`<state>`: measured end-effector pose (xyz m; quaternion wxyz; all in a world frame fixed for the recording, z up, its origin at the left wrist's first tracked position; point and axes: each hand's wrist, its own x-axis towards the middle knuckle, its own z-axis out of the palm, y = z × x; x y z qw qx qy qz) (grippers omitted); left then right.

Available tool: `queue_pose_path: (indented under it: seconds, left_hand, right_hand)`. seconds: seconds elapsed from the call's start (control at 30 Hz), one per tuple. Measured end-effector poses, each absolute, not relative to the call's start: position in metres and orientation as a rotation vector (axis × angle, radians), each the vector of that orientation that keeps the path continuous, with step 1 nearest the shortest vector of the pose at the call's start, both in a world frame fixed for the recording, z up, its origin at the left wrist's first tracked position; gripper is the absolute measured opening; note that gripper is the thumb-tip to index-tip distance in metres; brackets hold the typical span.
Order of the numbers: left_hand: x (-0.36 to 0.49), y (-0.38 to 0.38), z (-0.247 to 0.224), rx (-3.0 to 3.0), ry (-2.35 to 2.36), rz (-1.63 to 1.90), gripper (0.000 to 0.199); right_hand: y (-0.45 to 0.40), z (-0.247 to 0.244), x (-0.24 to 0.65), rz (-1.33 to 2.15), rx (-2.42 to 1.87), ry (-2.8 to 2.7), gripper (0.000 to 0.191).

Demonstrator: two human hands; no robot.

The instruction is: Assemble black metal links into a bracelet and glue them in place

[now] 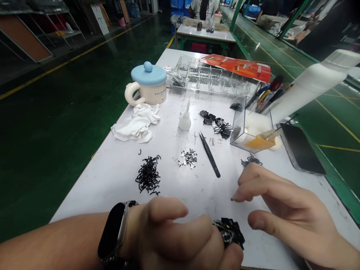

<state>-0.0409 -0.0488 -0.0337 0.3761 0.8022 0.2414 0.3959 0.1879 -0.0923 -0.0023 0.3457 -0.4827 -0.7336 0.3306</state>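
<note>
My left hand [185,240], a black smart band [112,232] on its wrist, is closed at the bottom middle. Its fingers are curled against a black part with silver metal pieces [229,230], much of which they hide. To the right my right hand [287,210] is open, thumb and index finger apart. A tiny dark spot shows at its index fingertip; I cannot tell what it is. Black tweezers [209,153] lie beyond the hands. Near them are a heap of small black curved pieces [149,174] and a scatter of small silver pieces [189,158].
A white dropper bottle [185,120], black assemblies [216,123] and a white cloth [137,123] lie mid-table. Behind stand a blue-lidded mug [149,84] and a clear compartment tray [194,90]. At right are a clear tool box [239,131], a white bottle [312,86] and a phone [302,148].
</note>
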Motion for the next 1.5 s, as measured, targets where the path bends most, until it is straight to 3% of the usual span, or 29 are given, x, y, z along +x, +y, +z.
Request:
queue_pose_path:
  seconds: [0.07,0.17,0.3,0.47,0.67,0.8,0.97,1.13,1.3,1.37,1.5]
  left_hand:
    - [-0.039,-0.046,-0.028,2.585,0.349,1.163,0.024]
    - [-0.037,-0.027,-0.028,2.874,-0.105,1.304,0.025]
    - [-0.035,-0.013,-0.032,2.812,-0.017,1.328,0.022]
    - [-0.032,-0.017,-0.032,2.717,0.0,1.273,0.022]
    - [-0.03,-0.017,-0.028,2.646,0.087,1.234,0.029]
    - [-0.029,-0.018,-0.026,2.139,0.418,1.026,0.052]
    - [-0.02,-0.016,-0.025,0.853,0.409,0.278,0.035]
    - [-0.013,-0.021,-0.026,0.543,0.36,0.274,0.023]
    - [-0.013,-0.023,-0.031,0.472,0.381,0.278,0.027]
    - [-0.013,-0.023,-0.031,0.461,0.384,0.262,0.029]
    - [-0.012,-0.023,-0.029,0.442,0.412,0.249,0.031]
  right_hand:
    - [-0.092,-0.003,0.188,0.851,-1.245,-1.905,0.009]
    - [-0.09,-0.004,0.188,0.888,-1.231,-1.928,0.019]
    - [-0.089,-0.009,0.188,0.884,-1.221,-1.995,0.043]
    - [-0.089,-0.015,0.184,0.798,-1.169,-2.032,0.029]
    - [-0.087,-0.016,0.182,0.725,-1.146,-2.027,0.031]
    - [-0.086,-0.017,0.185,0.587,-1.194,-1.977,0.028]
    - [-0.086,-0.016,0.182,0.431,-1.176,-1.991,0.025]
    - [-0.09,-0.015,0.176,0.479,-1.206,-1.983,0.023]
    - [-0.08,-0.015,0.195,0.561,-1.177,-2.024,0.032]
    - [-0.065,-0.017,0.205,0.362,-1.228,-2.105,0.032]
    - [-0.025,-0.023,0.208,-0.425,-1.213,-2.63,0.031]
